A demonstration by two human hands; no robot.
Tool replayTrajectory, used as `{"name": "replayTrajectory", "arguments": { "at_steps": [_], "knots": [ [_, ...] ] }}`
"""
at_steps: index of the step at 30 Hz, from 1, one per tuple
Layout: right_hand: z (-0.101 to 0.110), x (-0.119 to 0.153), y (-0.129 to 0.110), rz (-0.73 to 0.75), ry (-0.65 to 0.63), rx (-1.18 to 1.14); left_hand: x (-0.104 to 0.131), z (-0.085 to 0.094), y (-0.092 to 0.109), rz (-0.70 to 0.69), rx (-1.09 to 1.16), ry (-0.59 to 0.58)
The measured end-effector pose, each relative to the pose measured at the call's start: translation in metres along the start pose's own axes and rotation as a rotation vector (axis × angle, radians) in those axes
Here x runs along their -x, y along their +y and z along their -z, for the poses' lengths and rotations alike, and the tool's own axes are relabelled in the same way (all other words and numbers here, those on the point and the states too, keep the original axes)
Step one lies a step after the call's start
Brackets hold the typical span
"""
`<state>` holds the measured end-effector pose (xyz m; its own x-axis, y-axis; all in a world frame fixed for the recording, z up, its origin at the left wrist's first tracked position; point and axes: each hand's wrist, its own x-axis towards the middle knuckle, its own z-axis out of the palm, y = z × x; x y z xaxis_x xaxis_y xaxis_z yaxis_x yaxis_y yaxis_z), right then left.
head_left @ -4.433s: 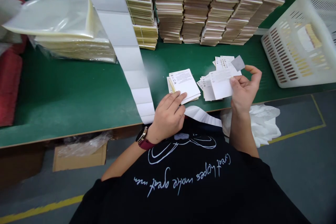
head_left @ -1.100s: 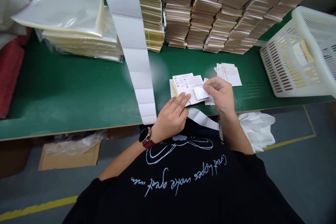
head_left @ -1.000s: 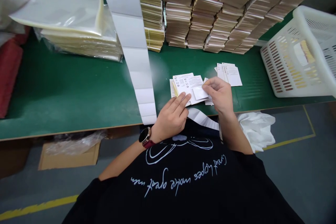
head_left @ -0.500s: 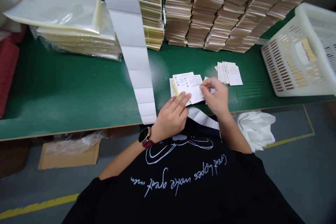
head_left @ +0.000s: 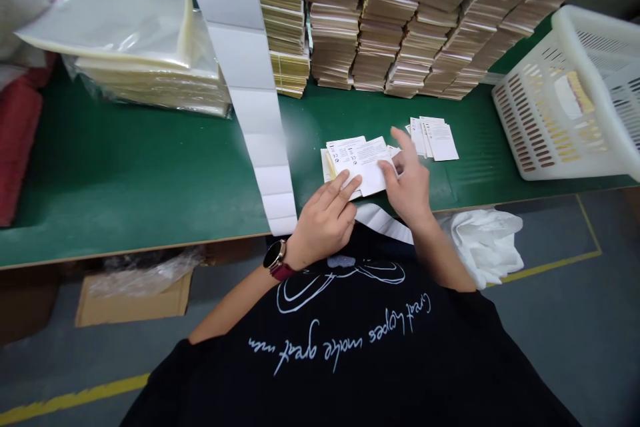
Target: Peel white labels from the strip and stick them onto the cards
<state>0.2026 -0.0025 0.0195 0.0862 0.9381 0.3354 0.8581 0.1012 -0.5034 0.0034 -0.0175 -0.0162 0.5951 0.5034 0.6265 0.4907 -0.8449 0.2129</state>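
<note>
Looks only partway along, steadying overlapped cards (head_left: 374, 177) on the counter (head_left: 150, 180) with the left hand (head_left: 325, 219) spread flat, touching their right side with the right hand (head_left: 411, 192), can't tell if gripping, and has other cards (head_left: 443, 142) lying apart beyond

Cards (head_left: 373, 167) on table (head_left: 150, 180), basket (head_left: 537, 121) right

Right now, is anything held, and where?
The left hand rests fingertips on the cards, toward their near edge. The right hand has its thumb on the right side of the top card; any pinch cannot be told.
</note>
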Motion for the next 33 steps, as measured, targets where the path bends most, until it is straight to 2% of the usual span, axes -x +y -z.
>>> {"name": "replayTrajectory", "arguments": {
  "at_steps": [3,8,10,12,16,19,22,24,26,29,33],
  "knots": [
    [0.012,0.006,0.019,-0.047,0.149,-0.034,0.002,0.003,-0.002,-0.003,0.083,0.088],
    [0.033,0.013,0.047,-0.176,-0.041,0.399,0.003,0.011,-0.006,0.099,0.284,0.202],
    [0.039,0.018,0.048,-0.170,-0.011,0.450,0.002,0.015,-0.005,0.139,0.342,0.203],
    [0.043,0.026,0.039,-0.085,0.029,0.352,0.000,0.018,-0.003,0.156,0.380,0.196],
    [0.046,0.042,0.004,0.140,-0.158,-0.225,-0.006,0.020,0.002,0.156,0.420,0.164],
    [0.040,0.050,-0.017,0.158,-0.192,-0.493,-0.008,0.020,0.005,0.173,0.347,0.153],
    [0.032,0.052,-0.025,0.146,-0.190,-0.524,-0.006,0.024,0.006,0.174,0.141,0.247],
    [0.029,0.051,-0.027,0.158,-0.179,-0.522,-0.004,0.028,0.006,0.112,0.051,0.259],
    [0.027,0.049,-0.027,0.193,-0.168,-0.533,-0.003,0.031,0.005,0.047,0.053,0.207],
    [0.025,0.047,-0.030,0.273,-0.171,-0.553,-0.004,0.033,0.005,0.057,0.135,0.154],
    [0.025,0.048,-0.032,0.372,-0.036,-0.484,-0.010,0.028,0.005,0.113,0.214,0.143]
  ]
}}
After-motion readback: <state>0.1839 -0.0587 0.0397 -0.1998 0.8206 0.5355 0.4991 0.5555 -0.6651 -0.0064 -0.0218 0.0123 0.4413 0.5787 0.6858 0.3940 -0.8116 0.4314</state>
